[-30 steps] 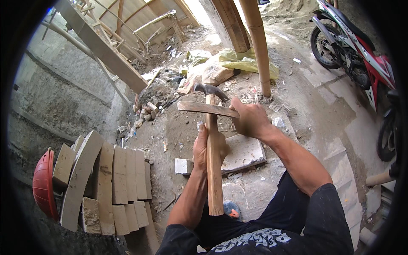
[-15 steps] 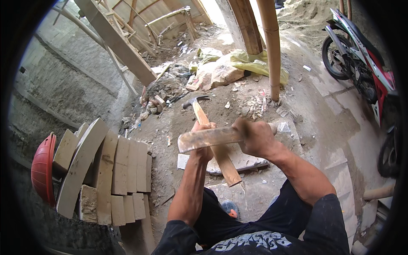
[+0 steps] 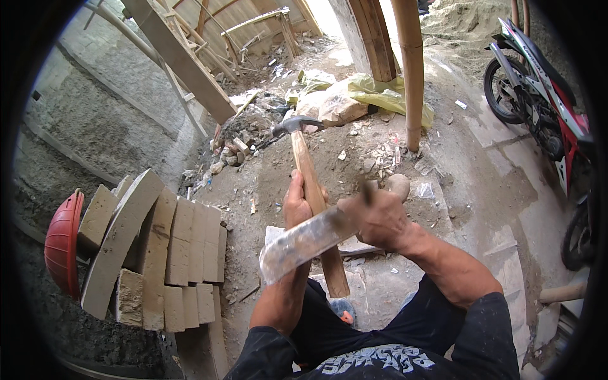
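Observation:
My left hand [image 3: 295, 201] grips a claw hammer [image 3: 308, 161] partway along its pale wooden handle. The dark metal head points away from me, and the handle's butt end hangs above my lap. In my closed right hand [image 3: 385, 220] is a machete [image 3: 301, 246] with a broad, worn blade; its rounded handle end sticks out past my fist. The blade slants down to the left, crossing in front of the hammer handle and my left wrist. Whether its edge touches the wood cannot be made out. A pale slab [image 3: 354, 246] lies on the ground below, partly hidden.
Pale blocks [image 3: 187, 244] are stacked at left, with a red hard hat [image 3: 63, 244] against them. A bamboo pole [image 3: 411, 76] and a wooden post [image 3: 373, 41] stand ahead near a yellowish plastic sheet [image 3: 386, 94]. Rubble [image 3: 237, 149] litters the ground. A motorcycle [image 3: 538, 101] stands at right.
The hammer has turned more upright, its head moving farther from me and its butt shifting left and nearer. The machete blade has tilted, its tip dropping toward my left forearm.

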A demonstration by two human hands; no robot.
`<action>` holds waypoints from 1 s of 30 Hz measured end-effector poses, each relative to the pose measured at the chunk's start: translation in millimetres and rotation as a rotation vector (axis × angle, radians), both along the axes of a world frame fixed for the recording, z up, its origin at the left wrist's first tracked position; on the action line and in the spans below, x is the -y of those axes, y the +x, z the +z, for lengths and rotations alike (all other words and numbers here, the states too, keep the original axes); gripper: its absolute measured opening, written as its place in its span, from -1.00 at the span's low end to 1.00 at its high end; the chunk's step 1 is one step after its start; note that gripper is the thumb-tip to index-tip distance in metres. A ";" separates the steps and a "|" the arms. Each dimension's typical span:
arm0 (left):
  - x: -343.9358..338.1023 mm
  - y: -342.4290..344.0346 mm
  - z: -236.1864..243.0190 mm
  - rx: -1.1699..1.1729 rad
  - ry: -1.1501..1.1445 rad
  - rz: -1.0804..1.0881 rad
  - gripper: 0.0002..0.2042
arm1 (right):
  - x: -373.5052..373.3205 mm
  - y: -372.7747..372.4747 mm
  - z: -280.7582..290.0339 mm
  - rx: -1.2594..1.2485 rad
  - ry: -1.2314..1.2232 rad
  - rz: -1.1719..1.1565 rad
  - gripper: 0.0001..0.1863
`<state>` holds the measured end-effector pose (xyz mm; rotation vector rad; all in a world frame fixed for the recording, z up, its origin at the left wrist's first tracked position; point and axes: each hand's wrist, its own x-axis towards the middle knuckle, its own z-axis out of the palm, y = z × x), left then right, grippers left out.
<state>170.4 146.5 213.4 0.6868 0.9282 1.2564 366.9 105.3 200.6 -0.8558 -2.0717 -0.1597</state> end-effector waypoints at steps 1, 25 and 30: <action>1.9 -2.4 2.1 0.003 -0.036 -0.018 -0.48 | 0.4 -2.3 1.2 0.003 0.039 0.016 -0.92; 51.2 32.6 17.0 -0.241 0.198 -0.021 -0.50 | -40.5 14.7 23.0 -0.105 0.014 -0.108 -0.82; 49.7 33.8 17.6 -0.241 0.096 -0.038 -0.54 | -50.0 18.8 9.3 -0.199 -0.031 -0.225 -0.73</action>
